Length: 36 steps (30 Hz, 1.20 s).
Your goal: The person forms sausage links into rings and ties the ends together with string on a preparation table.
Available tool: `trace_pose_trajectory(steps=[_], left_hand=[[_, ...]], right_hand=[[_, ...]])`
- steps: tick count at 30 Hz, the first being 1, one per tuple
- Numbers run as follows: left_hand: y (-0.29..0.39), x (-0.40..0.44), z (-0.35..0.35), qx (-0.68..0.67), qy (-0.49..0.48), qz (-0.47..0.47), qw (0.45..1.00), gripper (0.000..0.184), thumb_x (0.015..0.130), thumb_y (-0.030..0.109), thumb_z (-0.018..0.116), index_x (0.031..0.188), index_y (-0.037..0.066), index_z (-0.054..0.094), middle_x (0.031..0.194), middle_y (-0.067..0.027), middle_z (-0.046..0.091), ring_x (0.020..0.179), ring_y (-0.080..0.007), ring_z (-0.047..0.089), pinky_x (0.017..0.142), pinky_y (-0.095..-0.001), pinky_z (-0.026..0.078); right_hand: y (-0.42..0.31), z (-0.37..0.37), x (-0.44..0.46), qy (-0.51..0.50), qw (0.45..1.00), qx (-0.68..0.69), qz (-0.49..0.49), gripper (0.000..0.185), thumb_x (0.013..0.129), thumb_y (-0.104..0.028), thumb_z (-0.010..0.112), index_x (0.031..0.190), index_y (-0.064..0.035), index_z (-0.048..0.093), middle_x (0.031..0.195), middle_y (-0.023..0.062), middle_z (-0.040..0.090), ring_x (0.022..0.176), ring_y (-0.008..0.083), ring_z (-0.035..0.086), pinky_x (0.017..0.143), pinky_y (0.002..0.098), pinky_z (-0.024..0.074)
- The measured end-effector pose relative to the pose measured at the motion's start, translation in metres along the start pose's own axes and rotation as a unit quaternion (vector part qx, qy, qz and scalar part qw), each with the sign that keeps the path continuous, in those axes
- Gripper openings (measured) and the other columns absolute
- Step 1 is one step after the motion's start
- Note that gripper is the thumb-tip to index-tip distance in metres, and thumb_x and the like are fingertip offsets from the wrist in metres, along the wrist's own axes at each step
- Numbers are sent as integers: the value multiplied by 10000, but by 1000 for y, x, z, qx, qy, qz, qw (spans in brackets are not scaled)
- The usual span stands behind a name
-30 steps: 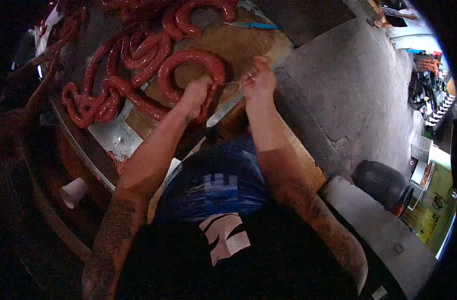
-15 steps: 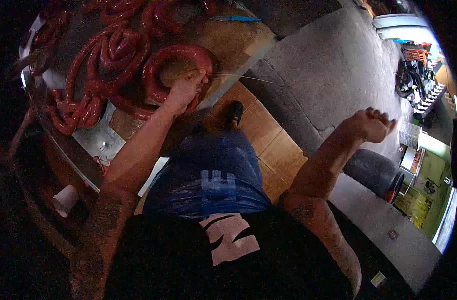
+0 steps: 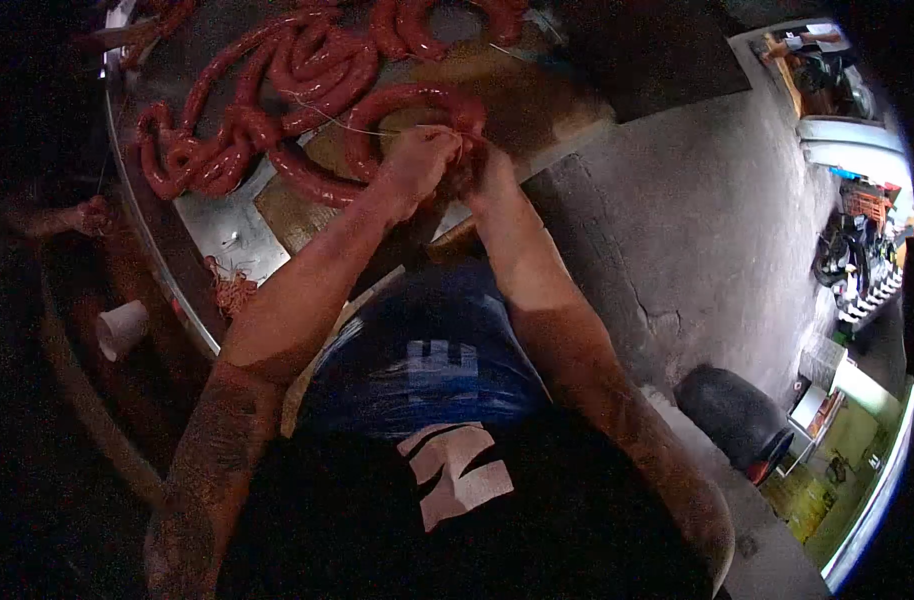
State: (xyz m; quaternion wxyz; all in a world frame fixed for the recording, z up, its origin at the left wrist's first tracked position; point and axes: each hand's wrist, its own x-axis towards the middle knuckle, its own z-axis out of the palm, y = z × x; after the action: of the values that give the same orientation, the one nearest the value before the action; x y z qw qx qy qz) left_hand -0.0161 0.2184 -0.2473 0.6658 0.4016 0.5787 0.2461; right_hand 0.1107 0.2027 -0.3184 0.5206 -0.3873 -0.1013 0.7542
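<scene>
A long glossy red sausage (image 3: 412,92) curves in a loop on the metal-edged worktable. My left hand (image 3: 422,165) is closed at the right side of this loop, with a thin pale string (image 3: 347,126) trailing leftward from its fingers. Against it, my right hand (image 3: 491,178) has its fingers closed around the same stretch of sausage, between the two hands. The fingertips partly cover the sausage and the string there. More sausage coils (image 3: 322,65) lie heaped beyond my left hand.
A tangle of short strings (image 3: 235,290) lies by the table's metal rim (image 3: 177,295). Across the left edge is another person's hand (image 3: 92,216). A white cup (image 3: 122,328) stands at the left. On the right are grey concrete floor (image 3: 667,210) and a black barrel (image 3: 732,415).
My right hand has come from out at the right, over the floor, to meet my left hand at the sausage. The string that pointed right now runs left. The view has shifted.
</scene>
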Motion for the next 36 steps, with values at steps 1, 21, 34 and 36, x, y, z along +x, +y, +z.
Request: trace_pose_trajectory(steps=[1, 21, 34, 36], left_hand=[[2, -3, -3, -109, -5, 1, 994, 193, 878, 226, 596, 964, 58, 633, 857, -35, 617, 788, -154, 561, 716, -319, 457], [-60, 39, 15, 273, -90, 196, 937, 249, 904, 199, 510, 997, -1, 627, 977, -196, 639, 938, -330, 608, 792, -384, 471], [-39, 9, -10, 192, -12, 208, 959, 276, 941, 253, 509, 974, -4, 603, 842, -181, 624, 796, -265, 607, 760, -371, 464], [-49, 17, -17, 225, -8, 249, 942, 295, 941, 273, 507, 964, -4, 605, 812, -181, 613, 775, -258, 600, 748, -383, 460]], right_hand=[[4, 1, 19, -24, 997, 62, 29, 359, 895, -293, 531, 1144, -38, 577, 1136, 119, 594, 1048, 279, 560, 907, 408, 460], [-185, 19, -224, -108, 774, -210, -588, 544, 865, -310, 630, 1270, 3, 446, 1042, 144, 577, 926, 222, 555, 839, 379, 470], [-22, -25, -71, 7, 993, 90, -73, 261, 925, -150, 483, 1144, -29, 556, 740, 48, 559, 570, 163, 515, 553, 326, 487], [-63, -46, -77, -130, 979, 142, -73, 293, 928, -196, 497, 1172, -42, 546, 675, 36, 525, 554, 160, 492, 577, 339, 491]])
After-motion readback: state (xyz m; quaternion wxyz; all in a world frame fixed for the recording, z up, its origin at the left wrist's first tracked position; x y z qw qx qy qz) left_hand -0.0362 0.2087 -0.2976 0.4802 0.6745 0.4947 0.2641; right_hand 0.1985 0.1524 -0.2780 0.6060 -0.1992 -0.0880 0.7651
